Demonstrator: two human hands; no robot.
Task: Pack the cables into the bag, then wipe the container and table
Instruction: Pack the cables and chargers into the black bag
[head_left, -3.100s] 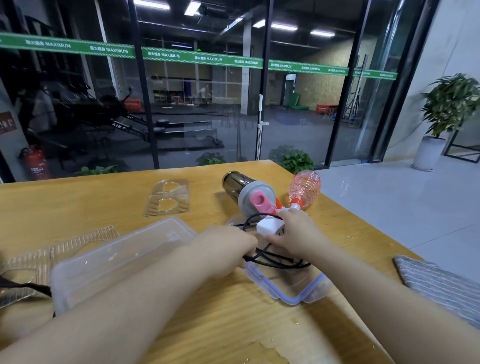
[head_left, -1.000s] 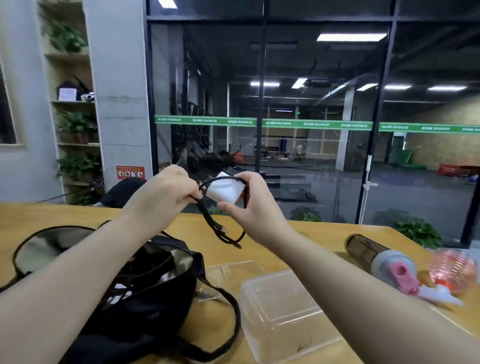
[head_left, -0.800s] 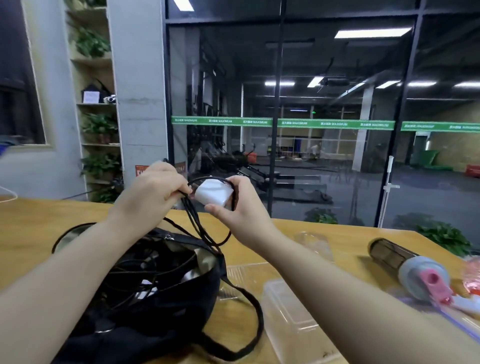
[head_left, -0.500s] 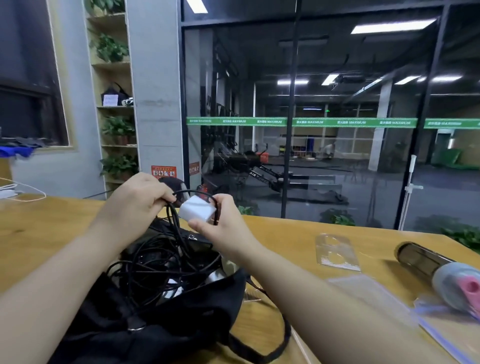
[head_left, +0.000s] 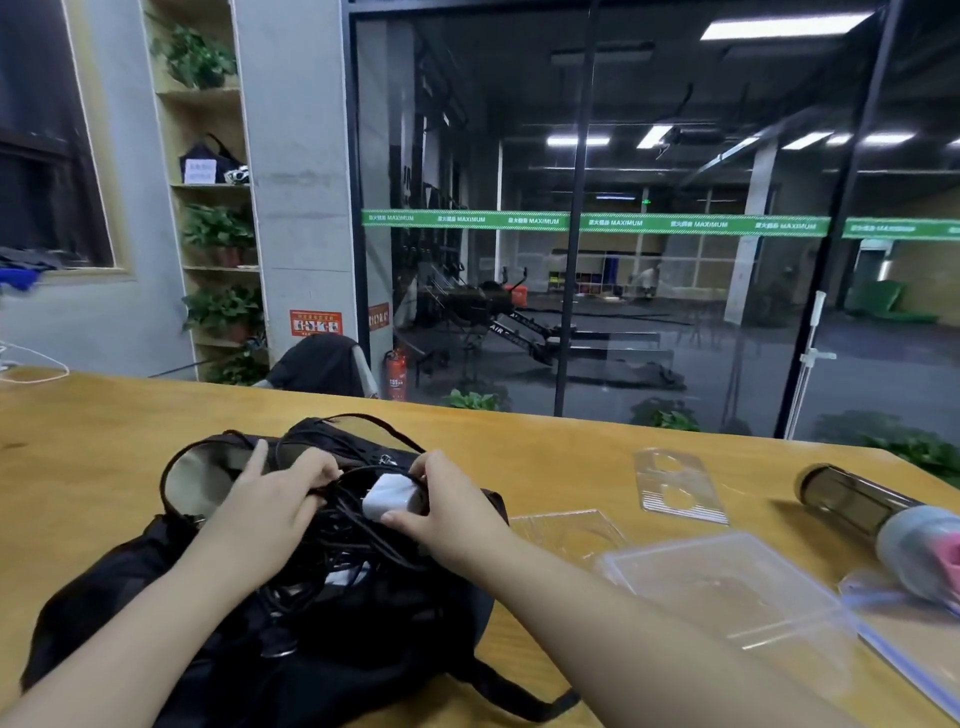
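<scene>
Over open black bag (head_left: 218, 644), tangled black cables (head_left: 358, 535), white charger (head_left: 387, 496)

Charger lowered into bag
Both hands have descended; white charger (head_left: 388, 492) and black cables (head_left: 347, 535) now rest within the bag (head_left: 332, 623) opening.
</scene>
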